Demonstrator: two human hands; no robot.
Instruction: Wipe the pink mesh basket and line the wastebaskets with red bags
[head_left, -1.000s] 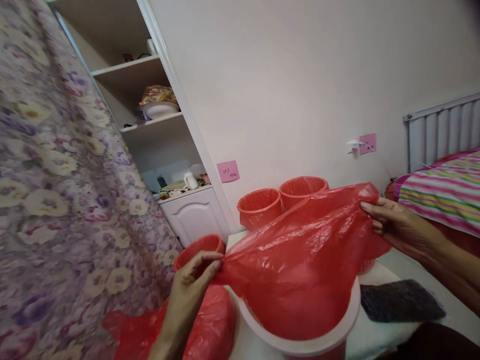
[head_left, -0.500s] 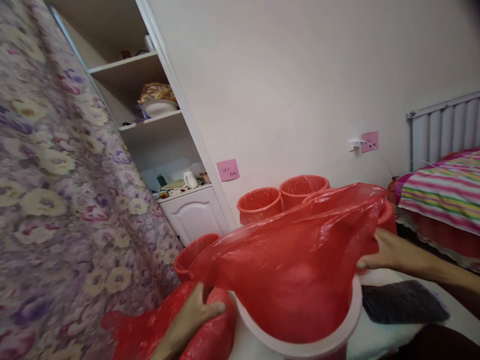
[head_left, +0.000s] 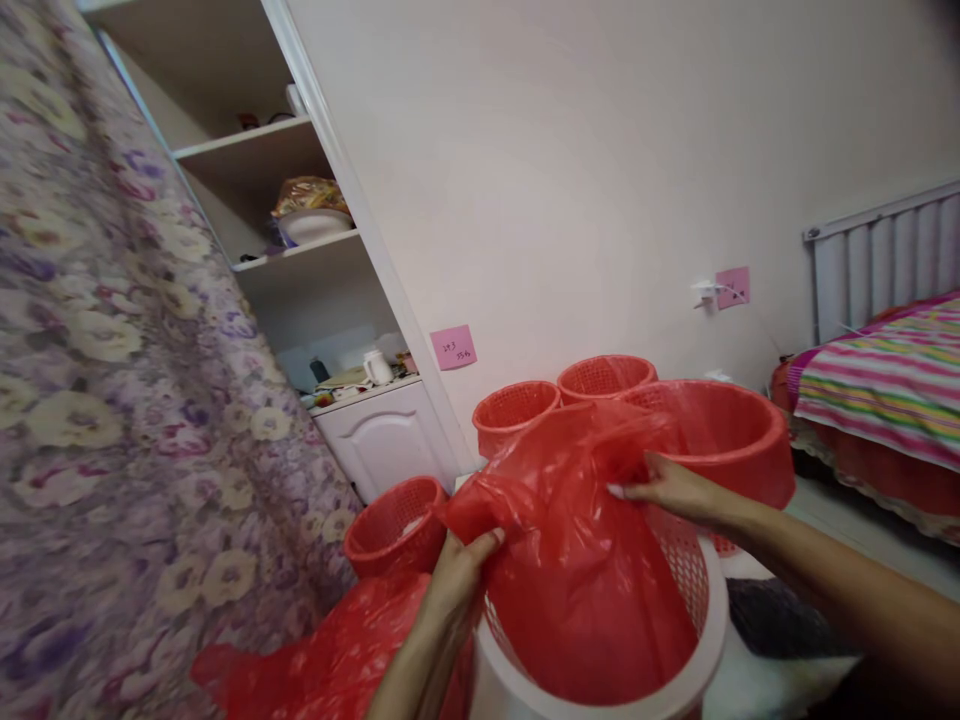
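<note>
A red plastic bag (head_left: 585, 570) hangs crumpled inside a red mesh basket (head_left: 739, 440) that stands in a white round bin (head_left: 697, 675). My left hand (head_left: 457, 575) grips the bag's left edge at the basket rim, fingers curled. My right hand (head_left: 664, 488) reaches in from the right and pinches the bag near the basket's middle. Another red bag (head_left: 322, 670) lies bunched at the lower left, under my left forearm.
Three more red mesh baskets stand around: one (head_left: 396, 525) at the left, two (head_left: 517, 410) (head_left: 606, 378) by the wall. A floral curtain (head_left: 112, 400) fills the left. Shelves and a white cabinet (head_left: 386, 435) behind, striped bedding (head_left: 877, 385) and a radiator (head_left: 877, 260) right.
The bag, stretched wide between both hands before, is now bunched inward. My right hand moved left into the basket, my left rose back to the rim; the basket's red rim shows now.
</note>
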